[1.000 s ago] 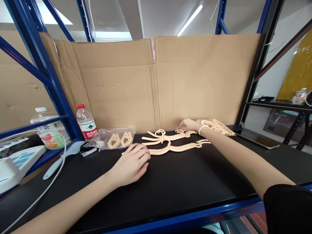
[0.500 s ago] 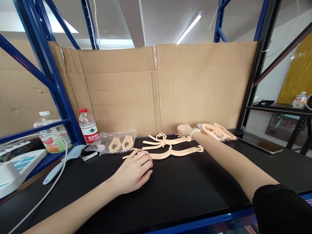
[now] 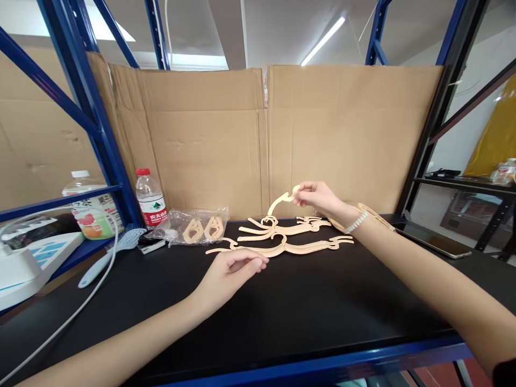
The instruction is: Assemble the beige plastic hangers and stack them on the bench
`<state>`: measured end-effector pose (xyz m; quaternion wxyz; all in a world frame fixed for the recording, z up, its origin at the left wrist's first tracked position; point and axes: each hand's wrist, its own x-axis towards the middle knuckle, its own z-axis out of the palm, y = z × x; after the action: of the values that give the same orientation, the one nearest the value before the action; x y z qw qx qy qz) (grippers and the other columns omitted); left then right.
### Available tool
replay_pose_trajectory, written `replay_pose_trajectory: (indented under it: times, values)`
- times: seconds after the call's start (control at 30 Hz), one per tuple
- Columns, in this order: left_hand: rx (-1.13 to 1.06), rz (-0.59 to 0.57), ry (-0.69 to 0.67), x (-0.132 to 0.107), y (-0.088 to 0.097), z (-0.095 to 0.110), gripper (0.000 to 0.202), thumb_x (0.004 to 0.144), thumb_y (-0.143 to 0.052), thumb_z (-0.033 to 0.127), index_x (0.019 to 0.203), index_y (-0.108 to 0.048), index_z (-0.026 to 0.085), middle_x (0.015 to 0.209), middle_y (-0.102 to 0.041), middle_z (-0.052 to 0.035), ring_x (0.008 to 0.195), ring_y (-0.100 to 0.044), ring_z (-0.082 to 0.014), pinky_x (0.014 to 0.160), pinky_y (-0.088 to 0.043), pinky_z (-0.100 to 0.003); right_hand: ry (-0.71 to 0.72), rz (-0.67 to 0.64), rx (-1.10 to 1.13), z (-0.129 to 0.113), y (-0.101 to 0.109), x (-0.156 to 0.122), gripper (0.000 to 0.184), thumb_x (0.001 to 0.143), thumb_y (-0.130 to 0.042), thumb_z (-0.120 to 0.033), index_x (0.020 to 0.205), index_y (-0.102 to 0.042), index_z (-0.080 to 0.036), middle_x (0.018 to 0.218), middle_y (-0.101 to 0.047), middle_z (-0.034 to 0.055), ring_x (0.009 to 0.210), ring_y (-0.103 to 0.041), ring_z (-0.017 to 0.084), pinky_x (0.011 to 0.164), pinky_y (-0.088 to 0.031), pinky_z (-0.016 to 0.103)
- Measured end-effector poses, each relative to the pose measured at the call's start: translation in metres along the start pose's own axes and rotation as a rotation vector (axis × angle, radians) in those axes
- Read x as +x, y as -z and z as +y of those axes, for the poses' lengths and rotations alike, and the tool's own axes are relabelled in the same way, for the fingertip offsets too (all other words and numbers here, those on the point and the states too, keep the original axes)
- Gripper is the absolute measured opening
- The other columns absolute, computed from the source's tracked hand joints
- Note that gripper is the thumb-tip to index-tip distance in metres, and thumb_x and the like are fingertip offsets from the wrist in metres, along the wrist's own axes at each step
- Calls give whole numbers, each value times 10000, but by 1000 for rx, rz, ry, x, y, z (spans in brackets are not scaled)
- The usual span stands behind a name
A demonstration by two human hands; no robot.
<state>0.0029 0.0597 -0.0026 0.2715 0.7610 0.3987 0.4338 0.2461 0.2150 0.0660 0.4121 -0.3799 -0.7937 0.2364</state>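
Note:
My right hand (image 3: 318,200) is raised above the black shelf top (image 3: 306,306) and pinches a small beige hook piece (image 3: 282,200) by one end. Below it lie two beige plastic hangers (image 3: 282,236), one behind the other. My left hand (image 3: 229,274) hovers just in front of the nearer hanger's left tip, fingers curled with thumb and forefinger nearly together, holding nothing that I can see. A pile of beige parts in clear plastic (image 3: 373,214) sits behind my right wrist, mostly hidden by it.
A clear bag with folded beige pieces (image 3: 197,228) lies at the back left, beside a water bottle (image 3: 150,200), a drink bottle (image 3: 91,215), a blue brush (image 3: 108,255) and a white cable (image 3: 80,306). Cardboard (image 3: 258,140) walls the back. A tablet (image 3: 433,241) lies at the right.
My right hand lifted off the hangers, bringing up a small hook piece. My left hand rose slightly from lying flat and curled its fingers.

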Motion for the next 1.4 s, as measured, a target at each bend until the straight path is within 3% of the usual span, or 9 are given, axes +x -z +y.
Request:
replay_pose_trajectory:
  times: [0.07, 0.13, 0.23, 0.33, 0.47, 0.6, 0.8, 1.03, 1.4]
  values:
    - [-237, 19, 142, -1, -8, 3, 301, 831, -644, 358, 1092, -677, 214, 911, -711, -66, 781, -651, -189, 759, -521, -335, -18, -144, 430, -21, -24, -29, 110, 750, -631, -241, 796, -576, -158, 773, -710, 61, 721, -676, 153, 649, -519, 245]
    - [-390, 73, 216, -2, -13, 5, 377, 795, -691, 374, 1137, -652, 221, 938, -695, -62, 768, -629, -172, 749, -514, -327, -58, -286, 628, -37, -52, -57, 148, 716, -689, -255, 747, -582, -158, 763, -707, 55, 711, -678, 157, 640, -521, 253]
    - [-510, 197, 271, -5, -14, 5, 261, 773, -720, 407, 877, -693, 169, 793, -648, -44, 702, -560, -137, 678, -481, -277, -127, -373, 727, -52, -88, -83, 219, 708, -722, -305, 688, -552, -170, 648, -685, 23, 582, -647, 129, 505, -454, 200]
    - [-558, 269, 283, -4, -10, 2, 269, 749, -747, 403, 743, -663, 148, 690, -578, -16, 652, -492, -112, 643, -448, -252, -161, -397, 714, -54, -106, -85, 289, 737, -708, -361, 626, -523, -167, 585, -642, -4, 489, -582, 86, 454, -396, 174]
    - [-540, 385, 259, 3, -2, -7, 314, 716, -760, 433, 714, -638, 144, 670, -547, 0, 632, -471, -99, 633, -428, -242, -66, -451, 532, -35, -98, -55, 257, 779, -668, -397, 754, -635, -143, 660, -656, 21, 566, -620, 112, 529, -477, 211]
    - [-459, 498, 272, 8, 4, -20, 346, 690, -755, 464, 713, -628, 143, 641, -521, 12, 608, -452, -98, 598, -400, -238, -15, -130, 26, 9, -75, -13, 194, 869, -532, -301, 871, -648, -146, 733, -688, 38, 651, -646, 129, 606, -503, 228]
    - [-408, 589, 305, 9, 7, -31, 360, 669, -752, 478, 729, -629, 145, 639, -499, 22, 627, -448, -104, 615, -397, -237, 0, -199, -258, 59, -62, 9, 69, 734, -632, -160, 728, -700, -167, 727, -710, 35, 703, -652, 175, 635, -475, 244]
    - [-352, 566, 299, 10, 7, -29, 343, 659, -758, 456, 740, -633, 146, 780, -562, -20, 640, -450, -112, 638, -409, -260, 36, -308, -389, 63, -70, 5, 92, 713, -611, -131, 716, -701, -152, 731, -716, 49, 708, -658, 188, 627, -460, 240]
    - [-367, 580, 277, 12, 13, -30, 363, 621, -790, 455, 760, -674, 141, 695, -530, 9, 634, -416, -105, 617, -372, -245, 36, -372, -408, 75, -70, 12, 115, 776, -600, -248, 709, -632, -160, 677, -661, 19, 614, -584, 150, 550, -395, 234]
